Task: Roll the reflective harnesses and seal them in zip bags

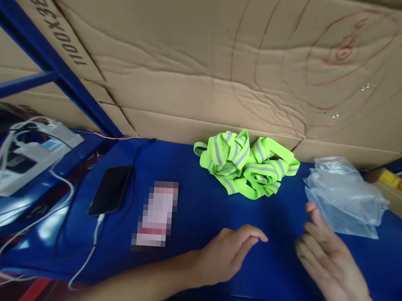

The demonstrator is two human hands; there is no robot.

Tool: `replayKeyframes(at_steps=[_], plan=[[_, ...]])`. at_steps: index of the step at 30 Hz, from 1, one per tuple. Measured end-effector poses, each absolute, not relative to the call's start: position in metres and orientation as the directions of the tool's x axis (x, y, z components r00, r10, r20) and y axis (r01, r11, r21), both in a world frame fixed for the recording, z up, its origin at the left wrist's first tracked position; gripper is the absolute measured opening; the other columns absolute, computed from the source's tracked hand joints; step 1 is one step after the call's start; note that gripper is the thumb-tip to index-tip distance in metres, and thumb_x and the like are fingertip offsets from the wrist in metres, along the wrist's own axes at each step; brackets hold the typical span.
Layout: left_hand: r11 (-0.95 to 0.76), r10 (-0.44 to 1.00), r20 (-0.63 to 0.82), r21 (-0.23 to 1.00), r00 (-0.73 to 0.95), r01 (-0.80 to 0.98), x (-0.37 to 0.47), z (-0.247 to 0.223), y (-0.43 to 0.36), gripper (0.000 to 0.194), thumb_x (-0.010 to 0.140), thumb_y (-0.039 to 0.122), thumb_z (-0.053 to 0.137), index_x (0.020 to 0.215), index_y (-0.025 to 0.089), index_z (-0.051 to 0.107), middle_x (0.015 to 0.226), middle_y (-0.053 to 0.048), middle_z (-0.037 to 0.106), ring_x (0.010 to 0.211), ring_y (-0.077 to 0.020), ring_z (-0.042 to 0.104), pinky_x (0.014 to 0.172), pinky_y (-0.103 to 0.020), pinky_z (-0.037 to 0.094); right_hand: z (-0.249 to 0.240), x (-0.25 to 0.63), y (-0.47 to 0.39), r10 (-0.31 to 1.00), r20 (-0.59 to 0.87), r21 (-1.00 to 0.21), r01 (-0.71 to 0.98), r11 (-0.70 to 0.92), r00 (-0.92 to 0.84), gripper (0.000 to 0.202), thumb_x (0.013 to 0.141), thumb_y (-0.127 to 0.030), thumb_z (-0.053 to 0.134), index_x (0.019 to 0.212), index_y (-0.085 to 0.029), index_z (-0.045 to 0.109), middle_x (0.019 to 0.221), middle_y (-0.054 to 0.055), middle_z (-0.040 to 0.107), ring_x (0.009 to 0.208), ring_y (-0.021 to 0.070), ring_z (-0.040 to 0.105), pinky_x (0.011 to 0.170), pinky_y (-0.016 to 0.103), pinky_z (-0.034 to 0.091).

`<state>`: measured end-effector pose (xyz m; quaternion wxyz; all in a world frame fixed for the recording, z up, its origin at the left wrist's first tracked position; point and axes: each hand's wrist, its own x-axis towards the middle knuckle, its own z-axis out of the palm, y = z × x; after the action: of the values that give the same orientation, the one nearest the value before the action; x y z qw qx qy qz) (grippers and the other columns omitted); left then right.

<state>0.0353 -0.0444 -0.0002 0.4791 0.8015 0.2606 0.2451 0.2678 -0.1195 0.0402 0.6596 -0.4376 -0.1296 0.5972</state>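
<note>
Toward the table's [190, 213] left edge: black phone [110, 189] on a white cable [89, 248]. Left hand [228, 254] near the front edge, fingers loosely curled, holding nothing. Neon strap bundle [246, 164] at the back edge. Right hand [330, 258] open, empty, just beside the clear bags [344, 195].

We saw an evenly lit scene, fairly bright, with soft light from above. Glare lay on the blue table [191, 204] at the lower left of the frame, and small bright glints dotted the cardboard [199, 68] at the upper right. Faint shadows sat under the left hand [230, 254] and right hand [330, 263]. The whole picture was slightly soft; the hands looked a little blurred. Lines bent at the left edge. A pixelated patch [156, 213] covered something at lower centre.
</note>
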Motion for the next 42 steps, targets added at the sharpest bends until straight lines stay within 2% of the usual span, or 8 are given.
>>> replayKeyframes(at_steps=[3,6,9,12,22,30,37,42], plan=[[-0.212,0.694,0.058,0.969,0.718,0.127,0.034,0.007,-0.041,0.049,0.110,0.047,0.032,0.093,0.019,0.068,0.052,0.006,0.048,0.046,-0.0088,0.047,0.053,-0.023,0.036,0.038,0.262,-0.081,0.954,-0.270,-0.826,-0.540,-0.160,0.130,0.060,0.101,-0.065,0.050,0.060,-0.021,0.059,0.036,-0.011,0.014,0.030,0.0052,0.011,0.037,0.022,0.028],[-0.145,0.670,-0.023,0.976,0.742,0.160,0.036,0.005,-0.037,0.070,0.107,0.062,0.024,0.056,0.019,0.045,0.046,0.003,0.041,0.045,-0.0082,0.040,0.053,-0.025,0.033,0.032,0.256,-0.052,1.000,0.002,-1.000,0.026,0.001,0.028,0.085,0.100,-0.080,0.020,0.050,-0.022,0.056,0.035,-0.002,0.028,0.035,0.0118,0.033,0.046,0.030,0.038],[-0.137,0.617,-0.044,0.977,0.786,0.162,0.036,0.001,-0.037,0.078,0.103,0.070,0.007,0.048,0.020,0.030,0.042,0.003,0.031,0.043,-0.0086,0.030,0.055,-0.028,0.030,0.017,0.248,-0.031,0.958,0.258,-0.658,0.703,0.270,-0.126,0.052,0.104,-0.061,0.048,0.091,-0.020,0.078,0.076,0.008,0.072,0.076,0.0239,0.069,0.078,0.042,0.052],[-0.095,0.623,0.000,0.993,0.782,0.076,0.035,-0.003,-0.038,0.080,0.101,0.073,0.003,0.053,0.019,0.039,0.046,0.002,0.036,0.046,-0.0098,0.035,0.056,-0.029,0.031,-0.002,0.238,-0.018,0.908,0.291,-0.256,0.890,0.376,-0.300,0.044,0.103,-0.044,0.058,0.138,-0.017,0.066,0.131,0.015,0.071,0.124,0.0353,0.065,0.103,0.052,0.047],[-0.380,0.834,0.242,0.904,0.496,0.198,0.034,0.002,-0.027,0.024,0.106,0.033,0.048,0.117,0.021,0.065,0.115,-0.008,0.068,0.104,-0.0176,0.065,0.090,-0.033,0.053,-0.008,0.260,-0.019,0.834,0.398,-0.314,0.798,0.514,-0.381,0.022,0.107,-0.030,0.054,0.112,-0.023,0.074,0.095,0.003,0.080,0.081,0.0175,0.074,0.076,0.032,0.055],[-0.718,0.693,0.231,0.307,0.683,0.625,0.037,-0.024,-0.016,0.048,0.104,0.033,0.050,0.152,0.023,0.049,0.164,-0.013,0.046,0.149,-0.0356,0.045,0.113,-0.069,0.039,0.002,0.292,-0.012,0.874,0.483,-0.048,0.995,0.084,-0.050,0.071,0.093,-0.047,0.072,0.156,-0.026,0.045,0.164,0.021,0.040,0.148,0.0444,0.044,0.114,0.068,0.037],[-0.705,0.710,0.250,0.245,0.659,0.666,0.037,-0.025,-0.014,0.044,0.103,0.034,0.054,0.145,0.020,0.057,0.161,-0.016,0.049,0.144,-0.0379,0.051,0.110,-0.070,0.041,-0.008,0.337,0.003,0.907,0.399,-0.492,0.866,0.086,0.137,0.059,0.081,-0.030,0.073,0.138,-0.023,0.059,0.141,0.015,0.060,0.129,0.0334,0.061,0.108,0.053,0.052],[-0.704,0.710,0.328,0.352,0.623,0.617,0.037,-0.021,-0.014,0.033,0.103,0.028,0.053,0.134,0.021,0.061,0.151,-0.017,0.056,0.138,-0.0363,0.055,0.107,-0.066,0.045,0.004,0.337,0.007,0.773,0.311,-0.934,0.328,0.140,0.553,0.035,0.083,-0.042,0.072,0.111,-0.025,0.060,0.103,0.004,0.073,0.084,0.0211,0.070,0.078,0.038,0.060]])
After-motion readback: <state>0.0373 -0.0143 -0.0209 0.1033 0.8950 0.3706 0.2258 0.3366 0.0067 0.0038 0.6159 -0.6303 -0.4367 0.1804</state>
